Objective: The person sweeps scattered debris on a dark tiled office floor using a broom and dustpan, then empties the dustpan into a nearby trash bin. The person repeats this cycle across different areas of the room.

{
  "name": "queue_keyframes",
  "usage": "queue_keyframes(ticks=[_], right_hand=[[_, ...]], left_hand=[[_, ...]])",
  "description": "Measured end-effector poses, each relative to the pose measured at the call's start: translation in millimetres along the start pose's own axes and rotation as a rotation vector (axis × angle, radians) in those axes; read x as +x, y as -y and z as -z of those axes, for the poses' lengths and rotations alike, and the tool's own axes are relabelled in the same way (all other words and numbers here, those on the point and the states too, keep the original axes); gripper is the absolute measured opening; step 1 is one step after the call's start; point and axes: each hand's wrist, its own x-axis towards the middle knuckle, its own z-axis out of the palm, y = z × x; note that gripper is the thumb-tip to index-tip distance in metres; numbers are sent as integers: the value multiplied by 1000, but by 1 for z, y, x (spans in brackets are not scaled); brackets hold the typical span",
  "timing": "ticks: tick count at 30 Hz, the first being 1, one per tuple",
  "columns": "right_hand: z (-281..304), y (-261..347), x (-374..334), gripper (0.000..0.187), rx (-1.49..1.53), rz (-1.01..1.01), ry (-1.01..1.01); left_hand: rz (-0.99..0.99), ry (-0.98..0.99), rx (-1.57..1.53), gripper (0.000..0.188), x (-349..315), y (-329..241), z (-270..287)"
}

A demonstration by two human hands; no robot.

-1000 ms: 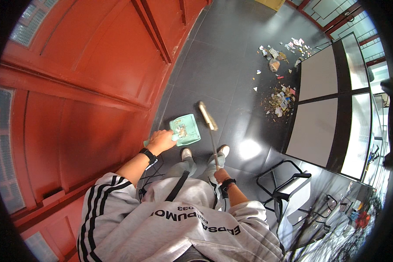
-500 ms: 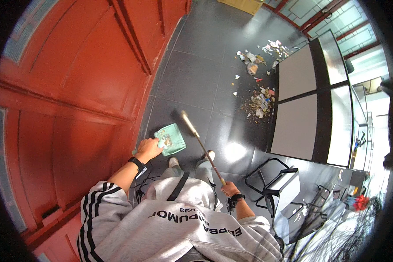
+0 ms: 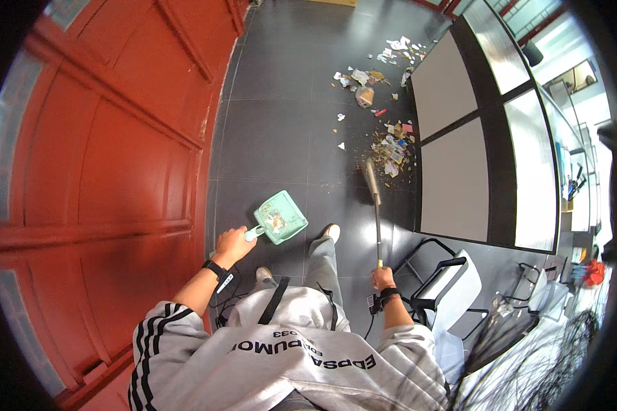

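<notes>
My left hand [image 3: 234,246] is closed round the handle of a mint-green dustpan [image 3: 297,218], which has some debris [image 3: 274,220] in its tray. My right hand [image 3: 383,277] grips the shaft of a broom [image 3: 378,226]. The narrow, pale broom head points away from me, beside the nearest heap of litter [image 3: 393,152]; whether its bristles touch the litter I cannot tell. That heap mixes paper scraps and brown crumbs. Farther off lie more scraps [image 3: 360,77], with a brownish crumpled cup-like piece [image 3: 365,96] among them.
A red panelled wooden wall [image 3: 130,151] runs along the left. White-and-black partition panels [image 3: 452,178] border the litter on the right. A chair with a black frame [image 3: 449,281] stands close to my right arm. Dark tiles [image 3: 267,137] cover the floor.
The broom has swung right, from near the dustpan to the nearest litter heap. The dustpan has turned and now shows more of its tray. My view and one foot have moved forward.
</notes>
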Motion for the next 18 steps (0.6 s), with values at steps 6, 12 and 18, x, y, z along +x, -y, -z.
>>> queue_keyframes(ticks=[6, 12, 18], right_hand=[[93, 80, 88, 23, -159, 98, -113], [157, 152, 192, 21, 152, 23, -96], [131, 176, 255, 18, 71, -41, -137]], left_hand=[[96, 107, 30, 35, 48, -96, 6], [64, 64, 72, 36, 81, -152, 7], [92, 68, 37, 35, 105, -172, 5]])
